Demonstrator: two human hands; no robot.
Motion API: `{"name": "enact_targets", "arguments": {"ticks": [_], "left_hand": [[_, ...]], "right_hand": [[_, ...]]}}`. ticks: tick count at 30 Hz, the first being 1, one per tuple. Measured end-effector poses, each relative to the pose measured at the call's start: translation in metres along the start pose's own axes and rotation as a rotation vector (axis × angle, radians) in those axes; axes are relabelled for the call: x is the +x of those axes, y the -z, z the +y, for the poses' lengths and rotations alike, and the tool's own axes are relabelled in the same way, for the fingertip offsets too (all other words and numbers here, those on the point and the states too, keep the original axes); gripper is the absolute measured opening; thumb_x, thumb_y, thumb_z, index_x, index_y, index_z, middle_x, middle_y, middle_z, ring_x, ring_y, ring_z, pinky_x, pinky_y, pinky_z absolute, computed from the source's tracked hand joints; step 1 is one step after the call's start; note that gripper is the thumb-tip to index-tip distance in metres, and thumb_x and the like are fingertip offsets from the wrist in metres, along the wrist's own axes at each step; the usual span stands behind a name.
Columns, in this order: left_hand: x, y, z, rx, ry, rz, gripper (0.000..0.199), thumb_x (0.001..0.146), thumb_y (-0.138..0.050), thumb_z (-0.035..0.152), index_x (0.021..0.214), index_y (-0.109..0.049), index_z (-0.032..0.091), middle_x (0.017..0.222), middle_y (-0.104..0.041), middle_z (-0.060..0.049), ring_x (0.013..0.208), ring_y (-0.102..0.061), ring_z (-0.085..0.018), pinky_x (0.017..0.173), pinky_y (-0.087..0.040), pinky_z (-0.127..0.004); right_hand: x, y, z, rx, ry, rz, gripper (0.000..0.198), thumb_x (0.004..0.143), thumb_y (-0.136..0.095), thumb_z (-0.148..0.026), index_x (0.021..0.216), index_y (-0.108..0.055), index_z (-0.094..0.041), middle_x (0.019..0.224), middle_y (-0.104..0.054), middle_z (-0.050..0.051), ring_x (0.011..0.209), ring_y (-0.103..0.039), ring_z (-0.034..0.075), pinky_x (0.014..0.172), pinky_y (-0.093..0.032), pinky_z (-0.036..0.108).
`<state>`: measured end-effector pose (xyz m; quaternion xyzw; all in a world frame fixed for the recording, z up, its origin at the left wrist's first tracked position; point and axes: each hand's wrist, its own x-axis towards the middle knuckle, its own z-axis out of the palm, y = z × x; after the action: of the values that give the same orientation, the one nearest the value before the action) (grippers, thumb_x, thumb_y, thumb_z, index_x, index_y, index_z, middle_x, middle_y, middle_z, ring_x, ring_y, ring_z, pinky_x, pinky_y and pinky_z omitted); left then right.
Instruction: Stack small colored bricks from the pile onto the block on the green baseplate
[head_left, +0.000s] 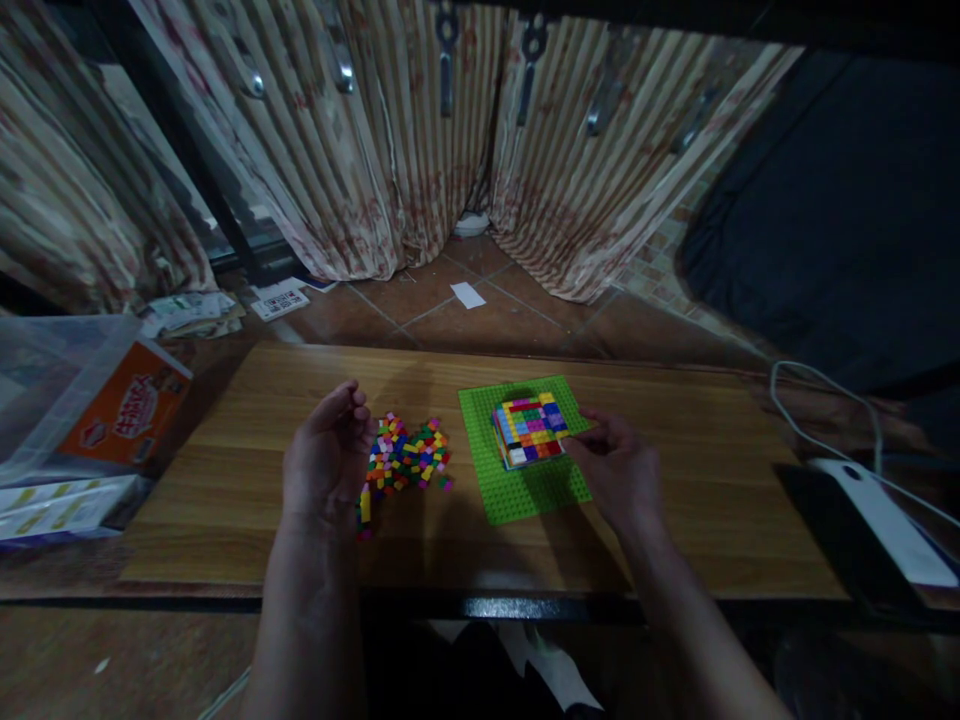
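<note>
On a green studded baseplate (487, 495) sits a low rectangular build of many-coloured toy bricks (529, 425). My right hand (616, 465) is at the right edge of this build, thumb and fingertips pinched around a small toy brick that looks yellow and is mostly hidden. To the left lies a heap of small loose bricks (409, 455) in mixed colours. My left hand (330, 445) is raised beside that heap, palm turned inward, fingers loosely bent and apart. Nothing shows in it. Part of the heap is hidden behind this hand.
The bricks lie on a wooden tabletop (712, 470). At the left stand a clear plastic bin (45, 370) and an orange box (131, 405). A white device (877, 515) with a cable (874, 400) lies at the right end. Striped curtains (360, 150) hang beyond.
</note>
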<state>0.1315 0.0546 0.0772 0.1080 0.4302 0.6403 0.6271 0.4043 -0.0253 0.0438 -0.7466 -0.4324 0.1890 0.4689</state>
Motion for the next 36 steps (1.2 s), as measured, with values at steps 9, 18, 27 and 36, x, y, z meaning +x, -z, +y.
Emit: {"name": "enact_targets", "arguments": {"ticks": [9,18,27,36], "left_hand": [[0.000,-0.001,-0.005,0.007,0.025,-0.034,0.013,0.081,-0.049,0.005,0.079,-0.061,0.010,0.061,-0.059,0.001,0.047,-0.054,-0.004,0.048,-0.048,-0.014],[-0.001,0.000,-0.003,0.009,-0.001,-0.015,0.010,0.080,-0.052,0.007,0.080,-0.061,0.011,0.060,-0.061,0.002,0.046,-0.054,-0.004,0.048,-0.048,-0.013],[-0.002,0.004,-0.002,-0.004,0.005,0.006,0.008,0.079,-0.055,0.009,0.081,-0.062,0.012,0.059,-0.061,0.002,0.045,-0.053,-0.003,0.049,-0.046,-0.013],[-0.002,0.006,0.003,-0.016,0.011,0.020,0.008,0.080,-0.054,0.010,0.081,-0.061,0.012,0.059,-0.060,0.003,0.045,-0.053,-0.002,0.049,-0.044,-0.012]], "right_hand": [[0.002,0.002,-0.003,0.059,-0.060,-0.062,0.052,0.064,-0.072,-0.035,0.109,-0.062,-0.010,0.070,-0.069,0.004,0.060,-0.063,0.017,0.056,-0.049,0.028],[-0.018,0.005,-0.017,0.242,0.176,0.292,0.027,0.077,-0.067,-0.037,0.094,-0.067,-0.016,0.077,-0.068,0.004,0.065,-0.063,0.015,0.059,-0.050,0.027],[-0.077,-0.048,-0.046,0.021,0.428,-0.406,0.018,0.090,-0.050,-0.028,0.092,-0.067,-0.022,0.082,-0.067,0.003,0.071,-0.063,0.015,0.066,-0.051,0.027],[-0.077,-0.080,-0.031,-0.267,0.448,-0.487,0.017,0.086,-0.051,-0.023,0.095,-0.065,-0.020,0.091,-0.067,0.005,0.083,-0.063,0.020,0.073,-0.047,0.030]]}}
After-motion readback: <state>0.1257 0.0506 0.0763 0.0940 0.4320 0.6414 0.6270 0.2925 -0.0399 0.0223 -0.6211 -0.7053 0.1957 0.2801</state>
